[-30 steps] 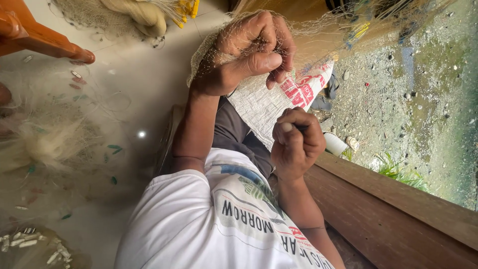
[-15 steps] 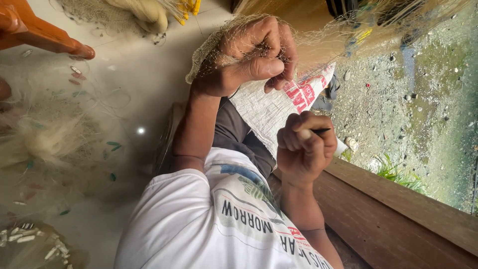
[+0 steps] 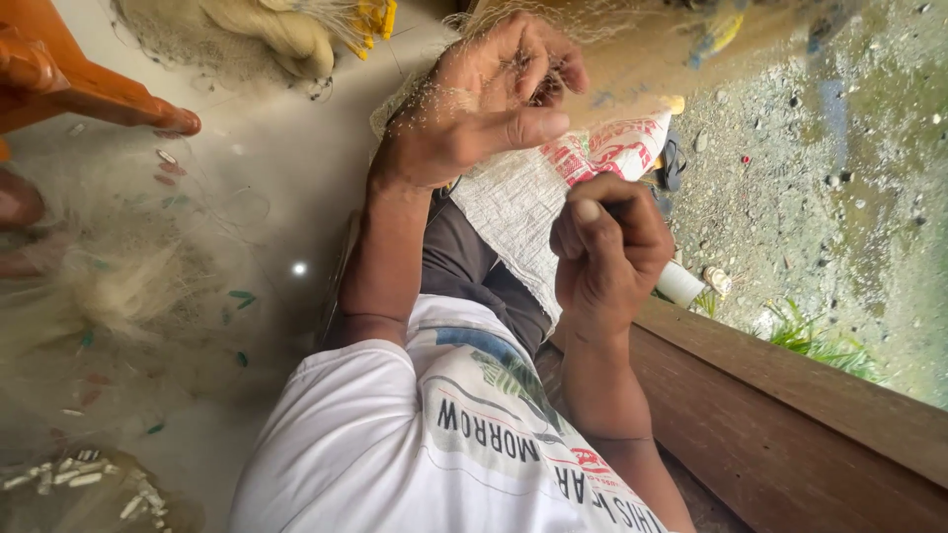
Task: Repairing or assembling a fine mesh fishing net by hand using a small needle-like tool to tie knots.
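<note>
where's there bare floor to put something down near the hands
Bare pale floor lies between the orange chair leg, the left hand forearm and the loose net. Crowded: the net pile at the top, the woven sack under the right hand.

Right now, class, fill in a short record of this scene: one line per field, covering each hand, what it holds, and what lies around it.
Left hand: left hand raised, fingers pinching fine fishing net
Right hand: right hand closed in a fist; what it grips is hidden
Lap: white woven sack with red print
Floor: loose net heap; small white floats
Right edge: wooden ledge, gravel ground beyond
</note>
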